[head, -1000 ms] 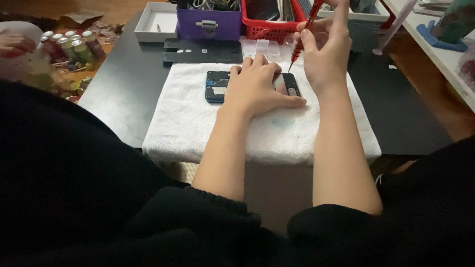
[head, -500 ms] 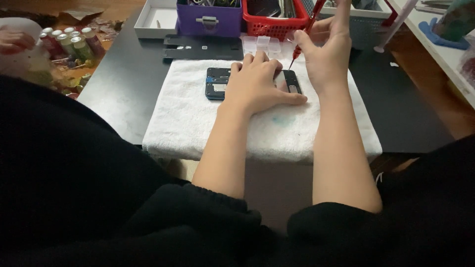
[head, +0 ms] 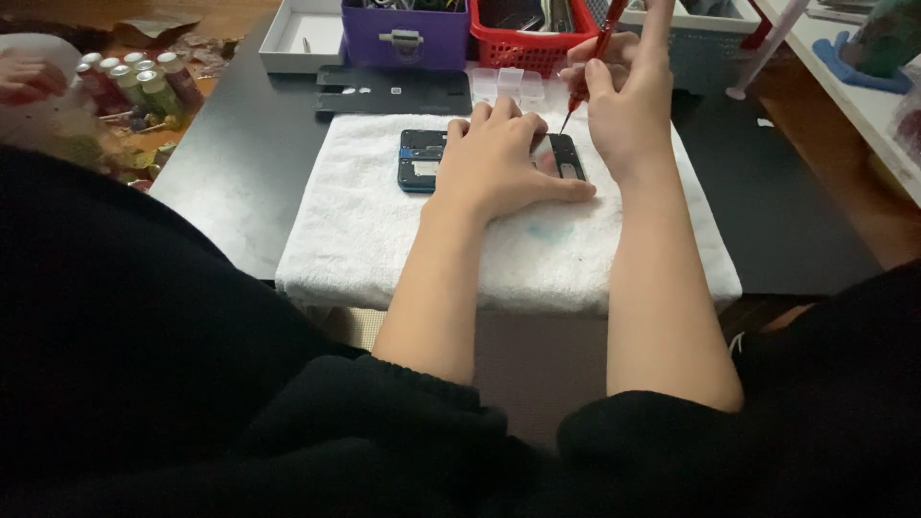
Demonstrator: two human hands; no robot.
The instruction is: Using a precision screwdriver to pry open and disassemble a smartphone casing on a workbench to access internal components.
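An opened smartphone (head: 419,159) with a dark blue frame lies flat on a white towel (head: 384,235). My left hand (head: 499,161) rests palm down over the phone's middle, fingers together, covering most of it. My right hand (head: 628,96) grips a red screwdriver (head: 595,58) upright, its thin tip pointing down just above the phone's right end (head: 568,158). A black phone back cover (head: 393,91) lies behind the towel.
The towel sits on a black table (head: 240,182). Behind it stand a purple box (head: 403,38), a red basket (head: 532,34), a white tray (head: 302,38) and small clear containers (head: 508,84). Several small bottles (head: 134,82) lie at the left. Another person's hand (head: 24,77) shows at far left.
My right hand with the screwdriver has shifted slightly down toward the phone's right end. My left hand stays on the phone.
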